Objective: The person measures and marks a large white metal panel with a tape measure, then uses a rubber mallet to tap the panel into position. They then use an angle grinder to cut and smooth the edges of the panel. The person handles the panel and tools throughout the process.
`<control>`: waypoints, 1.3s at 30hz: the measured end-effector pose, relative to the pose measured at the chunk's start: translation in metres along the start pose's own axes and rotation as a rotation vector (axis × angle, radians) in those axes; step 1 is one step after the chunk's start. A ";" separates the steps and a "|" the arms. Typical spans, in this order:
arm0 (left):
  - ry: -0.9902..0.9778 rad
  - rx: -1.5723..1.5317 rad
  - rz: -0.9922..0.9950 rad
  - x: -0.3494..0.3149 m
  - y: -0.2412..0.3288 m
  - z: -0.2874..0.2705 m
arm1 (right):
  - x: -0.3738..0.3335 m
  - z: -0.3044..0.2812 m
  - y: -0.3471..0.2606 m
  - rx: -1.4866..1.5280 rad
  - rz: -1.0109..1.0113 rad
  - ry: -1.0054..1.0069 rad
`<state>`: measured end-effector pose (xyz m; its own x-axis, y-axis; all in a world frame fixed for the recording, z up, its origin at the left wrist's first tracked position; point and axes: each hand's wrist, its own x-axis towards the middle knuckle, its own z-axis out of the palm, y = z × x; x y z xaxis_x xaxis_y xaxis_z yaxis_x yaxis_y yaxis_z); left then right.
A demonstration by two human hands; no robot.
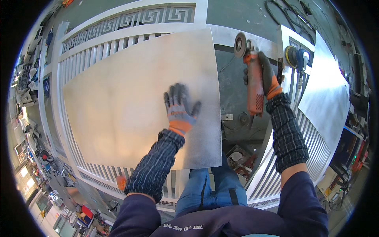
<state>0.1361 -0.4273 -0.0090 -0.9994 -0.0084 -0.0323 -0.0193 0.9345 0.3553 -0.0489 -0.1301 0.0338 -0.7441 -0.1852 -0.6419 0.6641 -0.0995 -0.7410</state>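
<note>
A large flat sheet of bright metal (130, 98) lies across a pale metal gate frame (102, 49) with slats and a square spiral border. My left hand (180, 106), in a grey and orange work glove, rests flat on the sheet near its right edge with fingers spread. Past that edge, my right hand (269, 75), gloved alike, is wrapped round the red body of an angle grinder (254, 85). The grinder stands nearly upright in view, its round disc at the far end, apart from the sheet. Its underside and some of my right fingers are hidden.
A sander with a round yellow-edged pad (292, 56) sits on a second slatted frame (304, 130) at the right, beside another metal sheet (325, 94). Black cables (288, 15) lie on the floor at the far right. A box of parts (239, 158) stands below the gap between frames.
</note>
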 end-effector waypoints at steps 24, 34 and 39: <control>0.119 -2.222 -1.473 -0.254 0.166 -0.024 | 0.006 -0.030 0.062 0.402 0.040 -0.270; -0.007 -2.554 -1.223 -0.289 0.160 -0.107 | -0.015 -0.004 0.058 0.641 0.119 -0.391; 0.077 -2.495 -1.195 -0.309 0.157 -0.125 | -0.001 0.018 0.038 0.538 0.083 -0.447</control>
<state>0.4388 -0.3223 0.1737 -0.6141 0.0655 -0.7865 -0.1011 -0.9949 -0.0039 -0.0214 -0.1518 0.0096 -0.6647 -0.5856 -0.4639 0.7471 -0.5164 -0.4186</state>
